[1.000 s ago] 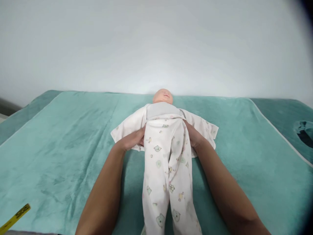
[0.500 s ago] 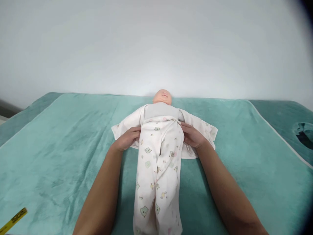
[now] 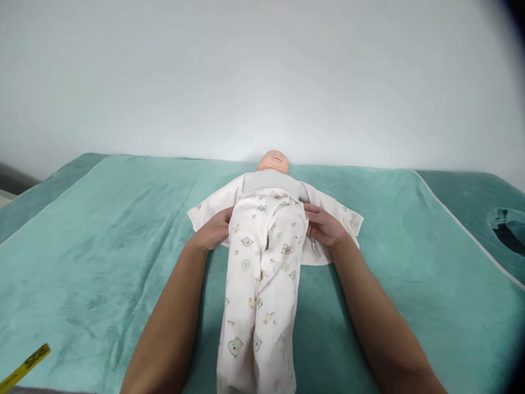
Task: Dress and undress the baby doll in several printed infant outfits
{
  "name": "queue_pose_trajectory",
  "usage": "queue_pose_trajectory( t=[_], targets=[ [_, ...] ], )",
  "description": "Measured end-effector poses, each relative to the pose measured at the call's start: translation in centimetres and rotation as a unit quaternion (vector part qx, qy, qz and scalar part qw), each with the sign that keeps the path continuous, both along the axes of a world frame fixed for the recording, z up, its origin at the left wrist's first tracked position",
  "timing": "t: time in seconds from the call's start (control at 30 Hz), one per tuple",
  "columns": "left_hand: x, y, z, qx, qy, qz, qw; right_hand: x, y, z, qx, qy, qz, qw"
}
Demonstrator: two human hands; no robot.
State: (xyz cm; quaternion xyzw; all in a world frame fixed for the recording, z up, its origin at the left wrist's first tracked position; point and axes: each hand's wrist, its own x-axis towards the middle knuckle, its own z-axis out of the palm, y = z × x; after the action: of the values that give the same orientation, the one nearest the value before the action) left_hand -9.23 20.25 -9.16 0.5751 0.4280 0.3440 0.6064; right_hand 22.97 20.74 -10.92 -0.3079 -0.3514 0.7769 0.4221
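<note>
A baby doll (image 3: pixel 273 161) lies on its back on a teal blanket (image 3: pixel 102 241), head away from me. It wears a grey body and white printed trousers (image 3: pixel 262 273); a matching white top (image 3: pixel 340 219) is spread open beneath it. My left hand (image 3: pixel 213 232) presses against the left side of the trousers at the hip, fingers curled into the cloth. On the other hip my right hand (image 3: pixel 324 225) grips the trousers' side, fingers pinched on the fabric.
A pale wall rises behind the padded table. A dark face hole (image 3: pixel 506 227) in the table shows at the right. The tip of a yellow tape (image 3: pixel 24 365) lies at the lower left.
The trouser waistband has been drawn a little higher up the doll's body and the trouser legs have swung leftward. Both hands stayed at the hips.
</note>
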Motion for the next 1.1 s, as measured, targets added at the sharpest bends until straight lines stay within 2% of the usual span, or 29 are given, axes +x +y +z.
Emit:
queue_pose_trajectory(
  t=[0.2, 0.4, 0.73, 0.97, 1.1],
  targets=[
    [-0.2, -0.2, -0.3, -0.021, -0.060, 0.050, 0.997, 0.1, -0.2, 0.3, 0.011, 0.007, -0.006, 1.000],
    [0.1, 0.1, -0.6, -0.053, -0.070, 0.065, 0.994, -0.7, -0.4, 0.9, 0.023, -0.023, -0.017, 0.999],
    [0.8, 0.1, -0.1, -0.051, -0.110, 0.130, 0.984, -2.6, 0.1, 0.3, 0.070, -0.031, -0.067, 0.995],
    [0.6, 0.6, -0.9, -0.053, -0.092, 0.126, 0.986, -3.0, 0.0, 0.3, 0.073, -0.068, -0.089, 0.991],
    [1.1, 0.5, -0.6, -0.025, -0.083, 0.128, 0.988, -3.1, 0.2, -0.2, 0.079, -0.071, -0.099, 0.989]
  ],
)
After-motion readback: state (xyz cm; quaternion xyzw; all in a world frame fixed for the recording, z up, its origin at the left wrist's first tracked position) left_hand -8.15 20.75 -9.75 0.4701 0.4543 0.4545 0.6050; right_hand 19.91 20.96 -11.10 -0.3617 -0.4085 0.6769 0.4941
